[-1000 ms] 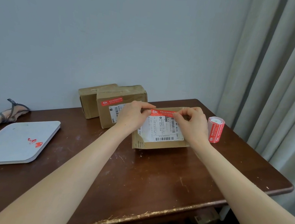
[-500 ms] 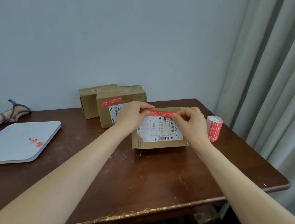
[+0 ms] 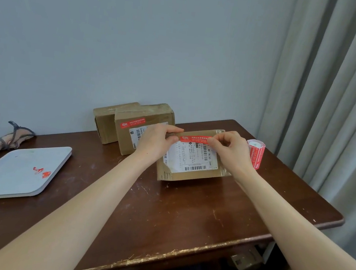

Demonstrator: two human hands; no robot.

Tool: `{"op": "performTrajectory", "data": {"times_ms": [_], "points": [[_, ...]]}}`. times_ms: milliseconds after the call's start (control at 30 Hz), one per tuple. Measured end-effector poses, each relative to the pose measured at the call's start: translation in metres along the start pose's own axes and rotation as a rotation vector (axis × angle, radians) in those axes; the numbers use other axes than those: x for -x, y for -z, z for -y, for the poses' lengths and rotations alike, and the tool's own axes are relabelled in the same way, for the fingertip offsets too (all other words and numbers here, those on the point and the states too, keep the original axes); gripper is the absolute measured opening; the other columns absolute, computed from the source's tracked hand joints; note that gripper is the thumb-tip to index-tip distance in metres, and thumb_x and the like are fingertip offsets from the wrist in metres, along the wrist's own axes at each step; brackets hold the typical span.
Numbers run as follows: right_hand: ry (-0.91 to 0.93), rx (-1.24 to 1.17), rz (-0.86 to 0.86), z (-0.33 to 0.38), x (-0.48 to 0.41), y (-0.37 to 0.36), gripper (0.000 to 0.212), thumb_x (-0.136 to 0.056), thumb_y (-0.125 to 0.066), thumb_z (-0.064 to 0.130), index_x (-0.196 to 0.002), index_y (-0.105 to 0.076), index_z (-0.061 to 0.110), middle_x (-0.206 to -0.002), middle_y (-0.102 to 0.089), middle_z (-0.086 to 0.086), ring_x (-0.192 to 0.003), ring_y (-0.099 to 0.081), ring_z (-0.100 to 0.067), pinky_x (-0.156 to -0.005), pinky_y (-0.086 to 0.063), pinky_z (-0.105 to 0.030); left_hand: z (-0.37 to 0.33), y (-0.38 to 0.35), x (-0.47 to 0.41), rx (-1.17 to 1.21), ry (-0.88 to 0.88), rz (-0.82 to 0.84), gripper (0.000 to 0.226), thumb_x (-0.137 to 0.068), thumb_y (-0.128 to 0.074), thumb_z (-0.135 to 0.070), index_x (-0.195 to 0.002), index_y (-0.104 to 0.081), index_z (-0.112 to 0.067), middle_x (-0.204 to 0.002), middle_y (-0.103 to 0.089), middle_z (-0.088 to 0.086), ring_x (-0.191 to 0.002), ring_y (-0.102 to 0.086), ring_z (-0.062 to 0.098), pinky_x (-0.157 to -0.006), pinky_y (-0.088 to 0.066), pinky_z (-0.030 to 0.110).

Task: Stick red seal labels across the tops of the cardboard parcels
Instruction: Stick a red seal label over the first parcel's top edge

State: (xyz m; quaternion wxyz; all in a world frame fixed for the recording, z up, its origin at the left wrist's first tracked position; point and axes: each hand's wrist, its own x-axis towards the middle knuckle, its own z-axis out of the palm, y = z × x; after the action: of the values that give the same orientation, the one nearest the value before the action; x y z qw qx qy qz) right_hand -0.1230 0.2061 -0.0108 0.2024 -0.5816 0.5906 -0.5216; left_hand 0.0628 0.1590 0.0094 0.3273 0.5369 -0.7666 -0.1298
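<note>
My left hand [image 3: 156, 141] pinching one end of the red seal label [image 3: 195, 139], my right hand [image 3: 229, 150] pinching the other, fingers curled, label stretched over the top of the near cardboard parcel [image 3: 192, 176] on the table [image 3: 163, 217], label roll [image 3: 256, 156] standing just to its right

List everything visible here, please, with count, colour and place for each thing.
front parcel: 1, brown, table centre
rear parcels: 2, brown, behind it, to the left
red seal label: 1, red, across front parcel's top, held at both ends
second seal label: 1, red, on nearer rear parcel
label roll: 1, red and white, right of front parcel
tray: 1, pale grey, table's left
table: 1, dark brown
curtain: 1, grey, right
left hand: 1, holds label's left end
right hand: 1, holds label's right end
</note>
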Motion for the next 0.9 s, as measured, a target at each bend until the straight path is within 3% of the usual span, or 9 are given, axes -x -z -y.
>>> {"op": "performTrajectory", "data": {"times_ms": [133, 267, 400, 500, 567, 633, 733, 900], "points": [[-0.07, -0.208, -0.011, 0.002, -0.001, 0.012, 0.019, -0.089, -0.067, 0.023, -0.072, -0.067, 0.013, -0.078, -0.066, 0.008, -0.071, -0.062, -0.002, -0.064, -0.048, -0.018, -0.001, 0.001, 0.007, -0.009, -0.036, -0.016, 0.029, -0.092, -0.059, -0.021, -0.119, -0.065, -0.029, -0.119, -0.065, -0.007, -0.11, -0.057, 0.011, -0.091, -0.046, 0.028], [-0.164, -0.397, -0.115, 0.007, -0.01, 0.029, 0.021, -0.087, -0.068, 0.021, -0.067, -0.064, 0.017, -0.061, -0.06, 0.008, -0.055, -0.05, -0.002, -0.06, -0.04, -0.018, 0.003, -0.006, 0.02, -0.065, -0.191, -0.076, 0.027, -0.09, -0.06, -0.023, -0.116, -0.066, -0.031, -0.114, -0.066, -0.013, -0.108, -0.057, 0.006, -0.093, -0.046, 0.028], [-0.278, -0.428, -0.1, 0.007, -0.022, 0.038, 0.016, -0.084, -0.072, 0.023, -0.07, -0.068, 0.017, -0.062, -0.055, 0.003, -0.061, -0.044, -0.012, -0.061, -0.038, -0.026, 0.017, -0.021, 0.034, -0.185, -0.361, -0.162, 0.025, -0.087, -0.064, -0.023, -0.11, -0.07, -0.031, -0.111, -0.067, -0.015, -0.107, -0.056, 0.007, -0.084, -0.046, 0.024], [-0.316, -0.394, -0.047, 0.006, -0.026, 0.038, 0.016, -0.084, -0.071, 0.022, -0.07, -0.067, 0.016, -0.06, -0.049, 0.003, -0.055, -0.042, -0.009, -0.049, -0.034, -0.02, 0.022, -0.027, 0.04, -0.198, -0.408, -0.227, 0.021, -0.085, -0.066, -0.024, -0.104, -0.073, -0.029, -0.104, -0.069, -0.014, -0.099, -0.06, 0.01, -0.073, -0.054, 0.029], [-0.325, -0.348, -0.006, 0.007, -0.028, 0.038, 0.016, -0.085, -0.071, 0.024, -0.072, -0.067, 0.016, -0.057, -0.046, 0.003, -0.052, -0.041, -0.008, -0.043, -0.032, -0.017, 0.021, -0.024, 0.039, -0.242, -0.437, -0.245, 0.025, -0.088, -0.055, -0.037, -0.105, -0.072, -0.028, -0.103, -0.069, -0.013, -0.098, -0.061, 0.01, -0.08, -0.054, 0.036], [-0.334, -0.313, 0.031, 0.007, -0.031, 0.038, 0.016, -0.085, -0.07, 0.026, -0.073, -0.067, 0.016, -0.054, -0.047, 0.005, -0.052, -0.041, -0.007, -0.045, -0.031, -0.018, 0.013, -0.014, 0.035, -0.192, -0.352, -0.213, 0.035, -0.089, -0.051, -0.047, -0.113, -0.068, -0.027, -0.108, -0.067, -0.013, -0.104, -0.058, 0.008, -0.092, -0.047, 0.035], [-0.338, -0.304, 0.103, 0.013, -0.033, 0.036, 0.019, -0.087, -0.069, 0.024, -0.071, -0.064, 0.015, -0.043, -0.049, 0.013, -0.045, -0.041, -0.004, -0.041, -0.031, -0.015, -0.006, 0.007, 0.018, 0.2, -0.061, -0.175, 0.036, -0.085, -0.065, -0.037, -0.119, -0.063, -0.024, -0.101, -0.065, -0.016, -0.095, -0.059, 0.0, -0.084, -0.044, 0.017], [-0.324, -0.28, 0.138, 0.021, -0.032, 0.028, 0.015, -0.087, -0.069, 0.023, -0.083, -0.065, 0.009, -0.052, -0.044, 0.008, -0.036, -0.034, -0.003, -0.035, -0.028, -0.012, -0.017, 0.017, -0.011, 0.584, 0.219, 0.011, 0.04, -0.081, -0.072, -0.03, -0.114, -0.065, -0.008, -0.101, -0.067, 0.004, -0.089, -0.066, 0.011, -0.07, -0.059, 0.029]]}}
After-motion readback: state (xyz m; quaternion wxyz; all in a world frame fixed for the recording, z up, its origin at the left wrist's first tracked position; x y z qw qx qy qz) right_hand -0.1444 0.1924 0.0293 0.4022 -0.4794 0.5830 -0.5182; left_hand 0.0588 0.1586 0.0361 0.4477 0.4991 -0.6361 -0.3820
